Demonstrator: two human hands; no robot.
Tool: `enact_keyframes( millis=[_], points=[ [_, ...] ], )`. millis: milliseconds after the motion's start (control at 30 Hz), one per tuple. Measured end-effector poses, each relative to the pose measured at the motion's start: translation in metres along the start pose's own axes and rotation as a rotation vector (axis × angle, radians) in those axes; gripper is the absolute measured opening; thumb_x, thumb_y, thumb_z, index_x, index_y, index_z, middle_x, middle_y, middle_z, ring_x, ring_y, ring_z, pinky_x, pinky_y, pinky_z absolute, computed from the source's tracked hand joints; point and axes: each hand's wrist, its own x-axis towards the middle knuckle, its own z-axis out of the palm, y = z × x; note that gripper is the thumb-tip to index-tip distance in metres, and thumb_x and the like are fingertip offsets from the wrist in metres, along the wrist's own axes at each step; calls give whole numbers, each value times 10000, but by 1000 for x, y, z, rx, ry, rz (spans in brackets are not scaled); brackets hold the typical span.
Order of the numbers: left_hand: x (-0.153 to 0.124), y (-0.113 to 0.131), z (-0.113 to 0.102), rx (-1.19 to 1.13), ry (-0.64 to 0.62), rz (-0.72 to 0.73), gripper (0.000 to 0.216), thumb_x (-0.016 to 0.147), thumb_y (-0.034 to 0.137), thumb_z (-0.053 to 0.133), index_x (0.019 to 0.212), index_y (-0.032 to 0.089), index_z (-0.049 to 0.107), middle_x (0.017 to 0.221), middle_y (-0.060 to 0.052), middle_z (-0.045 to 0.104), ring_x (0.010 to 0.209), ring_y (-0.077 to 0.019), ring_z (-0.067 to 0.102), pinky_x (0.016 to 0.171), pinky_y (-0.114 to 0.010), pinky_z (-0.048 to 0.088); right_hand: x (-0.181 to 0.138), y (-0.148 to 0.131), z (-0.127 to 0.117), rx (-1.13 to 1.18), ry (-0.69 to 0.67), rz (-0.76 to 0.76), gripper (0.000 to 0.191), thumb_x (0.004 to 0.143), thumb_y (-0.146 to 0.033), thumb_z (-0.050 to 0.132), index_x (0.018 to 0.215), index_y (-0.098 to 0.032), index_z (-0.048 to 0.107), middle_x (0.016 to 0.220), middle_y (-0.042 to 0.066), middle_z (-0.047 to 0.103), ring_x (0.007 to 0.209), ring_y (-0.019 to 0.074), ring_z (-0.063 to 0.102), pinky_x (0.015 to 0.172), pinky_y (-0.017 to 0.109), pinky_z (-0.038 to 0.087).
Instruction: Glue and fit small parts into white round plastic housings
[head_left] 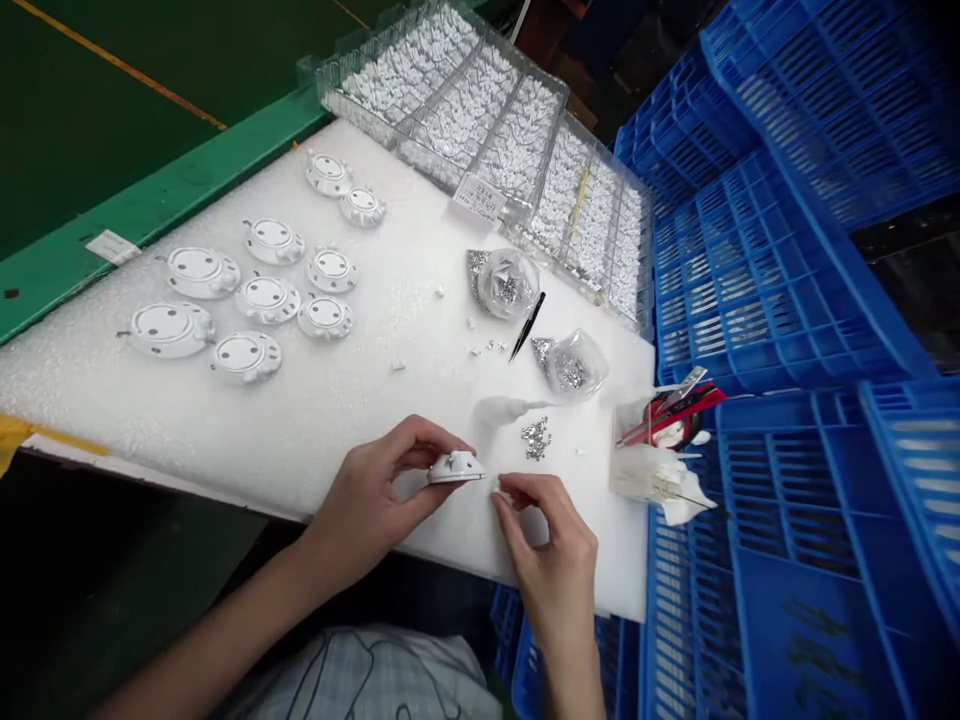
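Inside the left hand, white housing

The left hand curls inward, its forearm slanting in from the near left. The right hand sits just beside it, fingertips pinched together; its forearm drops straight toward the near side.
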Motion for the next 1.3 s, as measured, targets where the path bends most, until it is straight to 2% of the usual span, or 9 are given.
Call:
enact_keyframes(
  millis=[100,200,267,400,467,700,900,1100,1300],
  points=[
    [0,0,1,15,5,6,111,935,211,771,1028,242,718,1003,31,823,940,-123,808,854,-165,620,-1,2,-6,-1,-52,-44,156,964,-143,683,1084,-217,750,897,20,722,777,136,693,715,239,573],
    [2,3,1,27,-3,-22,114,919,197,784,1003,232,717,990,29,831,931,-121,812,861,-162,620,-1,5,-11,34,-56,-25,147,960,-148,689,1032,-232,786,912,28,735,806,143,706,732,244,571],
    [3,7,2,31,-8,-63,116,907,188,791,982,229,713,979,30,836,928,-122,815,859,-160,619,-2,7,-13,140,-46,74,102,935,-173,731,954,-245,801,889,18,743,792,141,704,726,243,567],
    [3,15,9,59,-21,-94,118,913,178,775,990,247,718,976,55,835,926,-109,809,855,-150,608,-4,10,-13,538,46,368,37,859,-222,819,860,-258,813,821,1,752,729,135,688,658,231,555],
    [2,17,14,68,-50,-86,141,916,158,762,1007,258,722,984,68,830,928,-103,805,860,-149,603,-5,12,-10,660,85,416,28,834,-259,838,845,-252,813,797,4,746,715,142,683,644,239,560],
    [4,9,20,122,-92,-27,185,900,82,717,991,243,732,1083,31,811,972,-117,768,862,-171,585,-1,14,-3,814,73,420,58,824,-257,848,870,-270,814,824,1,742,753,131,690,668,222,568],
    [4,8,20,104,-114,-24,172,907,87,716,982,242,720,1036,36,791,967,-105,753,864,-159,573,3,8,-3,916,79,391,164,818,-169,856,920,-286,806,853,-6,764,797,131,715,717,220,594],
    [5,7,21,143,-141,-7,185,924,77,706,1009,240,729,1035,29,790,974,-121,748,877,-190,570,10,0,-6,853,46,228,216,842,-122,830,942,-313,825,858,5,776,845,162,713,752,284,606],
    [5,8,20,210,-169,15,174,942,70,695,1003,230,723,1038,10,791,977,-151,749,889,-243,572,12,-5,-14,661,-3,142,281,890,-116,790,1028,-355,840,913,12,794,854,169,728,729,301,601]
  ],
)
